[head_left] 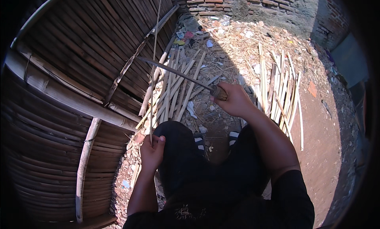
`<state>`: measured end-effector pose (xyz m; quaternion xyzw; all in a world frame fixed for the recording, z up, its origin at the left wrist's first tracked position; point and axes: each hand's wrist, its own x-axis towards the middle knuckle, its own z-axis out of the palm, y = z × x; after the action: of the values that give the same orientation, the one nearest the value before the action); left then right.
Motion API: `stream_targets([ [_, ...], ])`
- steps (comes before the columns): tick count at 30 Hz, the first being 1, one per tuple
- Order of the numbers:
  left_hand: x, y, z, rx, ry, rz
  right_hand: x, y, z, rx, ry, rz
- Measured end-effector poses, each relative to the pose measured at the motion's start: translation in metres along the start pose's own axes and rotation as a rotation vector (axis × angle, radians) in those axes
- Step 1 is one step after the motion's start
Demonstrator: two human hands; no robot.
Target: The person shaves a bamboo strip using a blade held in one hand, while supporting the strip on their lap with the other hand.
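My right hand (234, 99) is closed around the wooden handle of a long-bladed knife (180, 75), held out in front of my knees. Its narrow dark blade points left and crosses a thin bamboo strip (152, 98) near the tip; whether the two touch I cannot tell. The lower end of that strip is pinched in my left hand (152, 153), beside my left knee. From there the strip rises, long and nearly upright, past the bamboo wall.
Close on the left stands a bamboo slat wall (87, 42) with a thick pole frame (71, 96). Split bamboo strips lie in a left pile (180, 86) and a right pile (282, 86). Straw and litter (233, 39) cover the ground before a brick wall (273, 9).
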<state>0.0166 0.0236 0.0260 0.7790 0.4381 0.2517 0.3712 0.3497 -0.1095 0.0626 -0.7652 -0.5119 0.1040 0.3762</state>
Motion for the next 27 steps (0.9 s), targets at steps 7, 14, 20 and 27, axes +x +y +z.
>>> stream_targets([
  [7,-0.012,-0.029,0.017,0.220,0.076,0.070,-0.008,-0.012,0.055,-0.292,-0.205,-0.373],
  [14,-0.013,-0.033,0.024,0.332,0.079,0.107,0.037,-0.001,0.027,-0.393,-0.071,-0.280],
  [20,-0.014,-0.035,0.027,0.464,0.073,0.133,0.024,0.027,0.032,-0.269,0.084,-0.111],
  [27,-0.017,-0.039,0.033,0.499,0.095,0.152,0.007,0.003,0.056,-0.490,-0.216,-0.383],
])
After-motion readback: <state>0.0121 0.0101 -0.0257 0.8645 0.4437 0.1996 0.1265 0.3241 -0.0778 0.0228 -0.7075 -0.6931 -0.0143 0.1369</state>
